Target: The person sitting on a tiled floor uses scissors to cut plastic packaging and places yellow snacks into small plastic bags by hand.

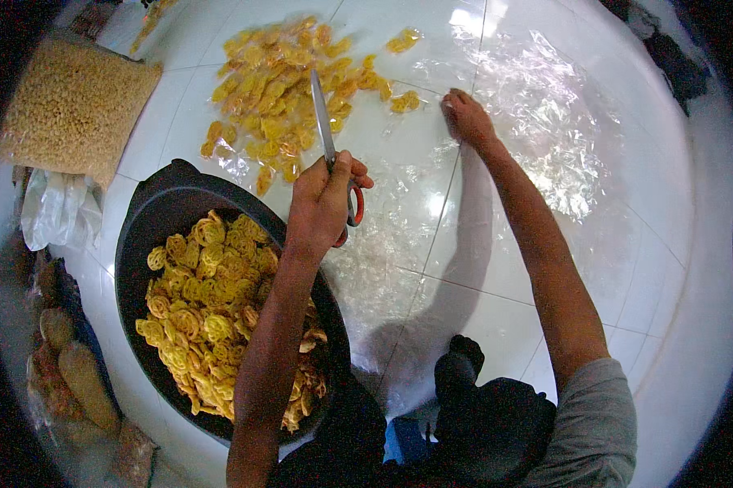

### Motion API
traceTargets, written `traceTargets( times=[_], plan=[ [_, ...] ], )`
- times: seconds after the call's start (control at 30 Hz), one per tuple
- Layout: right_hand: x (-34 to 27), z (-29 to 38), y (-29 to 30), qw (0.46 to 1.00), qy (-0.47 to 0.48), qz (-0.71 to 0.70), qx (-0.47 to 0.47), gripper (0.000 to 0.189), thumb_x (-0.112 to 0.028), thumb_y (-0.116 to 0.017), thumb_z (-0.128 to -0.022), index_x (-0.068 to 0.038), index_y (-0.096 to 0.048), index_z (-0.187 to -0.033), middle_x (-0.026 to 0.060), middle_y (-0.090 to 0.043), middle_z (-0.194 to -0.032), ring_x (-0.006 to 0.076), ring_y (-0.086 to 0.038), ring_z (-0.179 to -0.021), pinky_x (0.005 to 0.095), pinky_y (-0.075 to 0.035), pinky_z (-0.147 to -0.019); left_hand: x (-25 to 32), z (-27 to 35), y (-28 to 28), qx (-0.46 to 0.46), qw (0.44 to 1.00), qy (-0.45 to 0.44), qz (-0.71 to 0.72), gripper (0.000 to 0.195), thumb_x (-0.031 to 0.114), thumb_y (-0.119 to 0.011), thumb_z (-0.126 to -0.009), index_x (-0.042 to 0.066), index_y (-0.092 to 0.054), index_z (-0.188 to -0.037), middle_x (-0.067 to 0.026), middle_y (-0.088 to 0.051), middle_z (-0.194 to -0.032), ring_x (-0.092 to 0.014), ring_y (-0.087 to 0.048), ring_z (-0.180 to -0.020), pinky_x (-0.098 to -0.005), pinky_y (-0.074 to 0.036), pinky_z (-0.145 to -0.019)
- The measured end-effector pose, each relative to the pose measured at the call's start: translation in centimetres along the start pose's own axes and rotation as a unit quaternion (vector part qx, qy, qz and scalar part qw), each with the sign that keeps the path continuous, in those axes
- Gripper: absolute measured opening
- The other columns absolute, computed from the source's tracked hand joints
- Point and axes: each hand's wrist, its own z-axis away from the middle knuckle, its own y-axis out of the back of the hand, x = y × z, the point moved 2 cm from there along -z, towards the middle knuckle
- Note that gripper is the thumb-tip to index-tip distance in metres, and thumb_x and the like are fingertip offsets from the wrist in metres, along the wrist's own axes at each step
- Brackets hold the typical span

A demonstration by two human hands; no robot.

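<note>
My left hand (321, 201) is closed round a pair of scissors (322, 116) with red and dark handles, its blades pointing up and away from me. Below it, a large black tub (125, 244) holds a heap of yellow, lacy, coiled snacks (214, 299). Ahead lies a pile of small clear plastic packets of yellow snacks (269, 91). My right hand (467, 119) is low over the tiled floor, fingers curled, beside a spread of clear plastic film or bags (543, 122); whether it holds anything cannot be told. One packet (405, 102) lies just left of that hand.
At the upper left stands a large clear bag of small beige pieces (79, 104), with a whitish plastic bag (61, 207) below it. Filled bags (86, 378) lie at the lower left. More clear plastic (372, 256) is spread on the floor between my arms. Dark items (671, 61) are at the upper right.
</note>
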Motion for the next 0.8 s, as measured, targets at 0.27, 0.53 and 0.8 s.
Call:
traceTargets(
  times=[0.27, 0.53, 0.8],
  plan=[
    [1.6, -3.5, 3.6, 0.956, -0.268, 0.118, -0.024, 0.024, -0.016, -0.048, -0.069, 0.0, -0.052, -0.087, 0.0187, -0.049, -0.093, 0.0306, -0.045, -0.09, 0.0397, -0.039, -0.074, 0.4, 1.3, 1.0, 0.006, 0.999, -0.02, -0.048, 0.035, 0.029, -0.033, -0.084, 0.001, -0.05, -0.075, -0.0067, -0.056, -0.067, -0.008, -0.045, -0.049, -0.022, -0.038, -0.045],
    [-5.3, -6.0, 0.3, 0.974, -0.054, 0.065, -0.21, 0.037, -0.023, -0.03, -0.083, 0.002, -0.039, -0.108, 0.0198, -0.031, -0.119, 0.029, -0.03, -0.112, 0.0362, -0.027, -0.092, 0.5, 1.3, 2.3, 0.012, 0.998, -0.003, -0.062, 0.038, 0.031, -0.032, -0.084, 0.001, -0.05, -0.072, -0.0072, -0.056, -0.066, -0.011, -0.05, -0.06, -0.0227, -0.04, -0.058],
    [1.7, 0.5, 4.5, 0.992, -0.101, -0.043, 0.07, 0.04, -0.028, -0.038, -0.082, 0.002, -0.04, -0.108, 0.0192, -0.033, -0.118, 0.0306, -0.028, -0.112, 0.0359, -0.022, -0.094, 0.6, 0.8, 2.4, 0.0, 0.997, -0.053, -0.064, 0.037, 0.03, -0.032, -0.084, 0.001, -0.052, -0.073, -0.007, -0.057, -0.066, -0.012, -0.051, -0.063, -0.0234, -0.038, -0.06]
  ],
)
